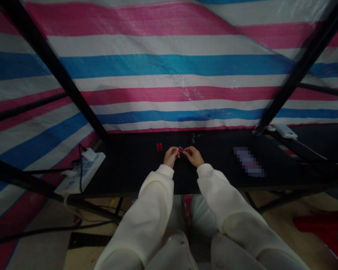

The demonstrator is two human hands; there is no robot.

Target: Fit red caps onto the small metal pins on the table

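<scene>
Above the black table [129,161], both hands meet around one small red piece [180,150]. My left hand [171,156] pinches its left end, fingers closed. At the other end, the closed fingers of my right hand [194,155] hold it too, near a thin greyish part that is too small to make out. Two small red pieces [159,146] lie side by side on the table, just beyond and left of my left hand. Some small clear or shiny bits [193,138] are on the table beyond my right hand.
A white power strip [95,165] with plugs and cables lies at the table's left end. To the right is a blurred, phone-like flat object [249,162]. A white device [285,131] with a cable sits at the back right. Black poles [301,63] slant up at both sides.
</scene>
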